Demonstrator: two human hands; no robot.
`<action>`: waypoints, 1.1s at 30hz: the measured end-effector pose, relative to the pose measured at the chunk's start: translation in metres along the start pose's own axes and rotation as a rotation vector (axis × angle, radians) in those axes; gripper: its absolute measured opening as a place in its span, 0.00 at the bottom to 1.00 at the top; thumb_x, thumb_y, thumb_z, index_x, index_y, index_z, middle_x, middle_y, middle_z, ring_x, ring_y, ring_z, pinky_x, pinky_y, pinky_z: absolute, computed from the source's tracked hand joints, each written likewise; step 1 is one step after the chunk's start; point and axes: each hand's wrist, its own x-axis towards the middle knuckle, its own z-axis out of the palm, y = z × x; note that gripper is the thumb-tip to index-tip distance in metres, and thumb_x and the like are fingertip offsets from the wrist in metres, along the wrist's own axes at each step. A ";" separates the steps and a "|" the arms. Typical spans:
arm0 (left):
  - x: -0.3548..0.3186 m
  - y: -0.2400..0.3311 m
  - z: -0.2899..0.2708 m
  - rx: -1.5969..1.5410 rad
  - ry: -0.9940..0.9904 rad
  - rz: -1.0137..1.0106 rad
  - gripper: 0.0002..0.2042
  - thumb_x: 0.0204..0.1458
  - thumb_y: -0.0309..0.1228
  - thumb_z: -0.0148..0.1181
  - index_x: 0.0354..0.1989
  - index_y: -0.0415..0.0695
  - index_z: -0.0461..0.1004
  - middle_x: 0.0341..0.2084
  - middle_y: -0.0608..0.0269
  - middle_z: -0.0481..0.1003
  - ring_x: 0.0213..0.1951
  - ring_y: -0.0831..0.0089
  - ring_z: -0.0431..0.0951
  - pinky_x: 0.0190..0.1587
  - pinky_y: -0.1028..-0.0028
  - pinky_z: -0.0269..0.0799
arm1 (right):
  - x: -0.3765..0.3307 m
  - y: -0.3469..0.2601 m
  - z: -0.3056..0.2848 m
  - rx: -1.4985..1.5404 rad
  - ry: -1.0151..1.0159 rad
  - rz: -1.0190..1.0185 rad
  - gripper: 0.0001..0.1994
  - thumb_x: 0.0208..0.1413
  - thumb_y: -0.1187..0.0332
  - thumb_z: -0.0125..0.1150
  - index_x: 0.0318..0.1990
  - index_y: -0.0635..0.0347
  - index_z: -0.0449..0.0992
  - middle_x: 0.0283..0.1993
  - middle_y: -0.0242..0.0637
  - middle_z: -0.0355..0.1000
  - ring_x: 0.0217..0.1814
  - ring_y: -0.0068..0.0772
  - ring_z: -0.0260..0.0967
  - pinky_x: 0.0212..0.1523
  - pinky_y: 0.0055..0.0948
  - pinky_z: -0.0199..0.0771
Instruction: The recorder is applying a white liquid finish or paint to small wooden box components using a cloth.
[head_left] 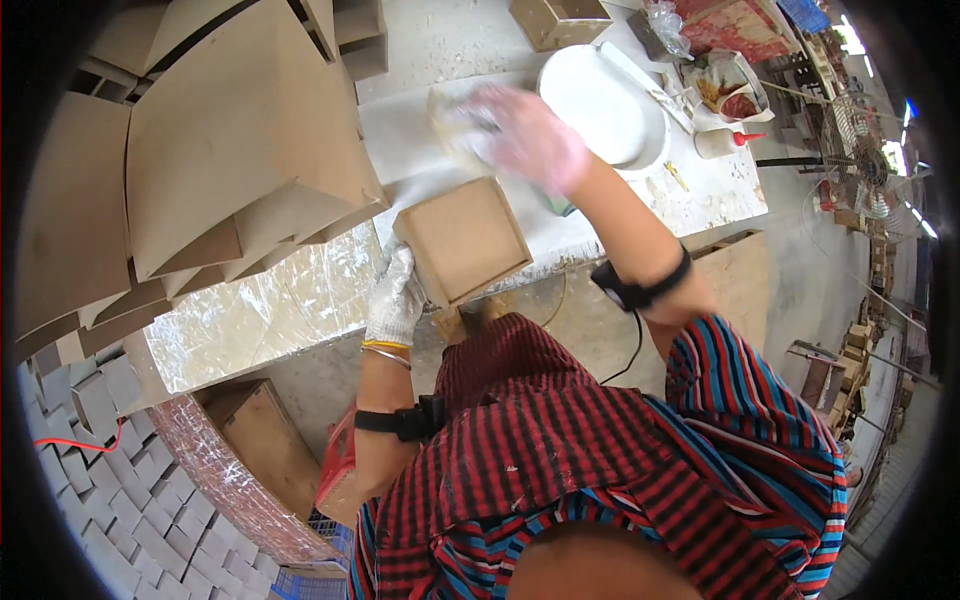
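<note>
My left hand (397, 300), in a white knitted glove, grips the left side of a small open box (468, 240) of brown board. The box is tilted at the near edge of the white-smeared worktable (280, 305), its hollow side facing up. My right hand (530, 140), in a thin pinkish glove, is over the table beyond the box and blurred by motion. Its fingers are closed round a pale yellowish, sponge-like piece (455, 125), also smeared. Right of that hand stands a round white tub (600, 105) of white liquid, with a flat white stick (645, 85) across its rim.
Large brown board boxes (230, 140) are stacked high on the left. Another small box (560, 22) sits at the far edge. Right of the tub are a white bottle with a red tip (716, 143) and an open plastic bag (735, 88). A fan (862, 150) stands beyond.
</note>
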 end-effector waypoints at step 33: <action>0.015 0.003 0.003 -0.045 -0.119 -0.087 0.16 0.55 0.26 0.52 0.52 0.40 0.66 0.46 0.63 0.70 0.47 0.70 0.71 0.53 0.71 0.67 | -0.055 -0.037 0.078 0.614 -0.081 0.313 0.19 0.47 0.74 0.58 0.50 0.63 0.71 0.47 0.45 0.70 0.50 0.45 0.67 0.52 0.31 0.66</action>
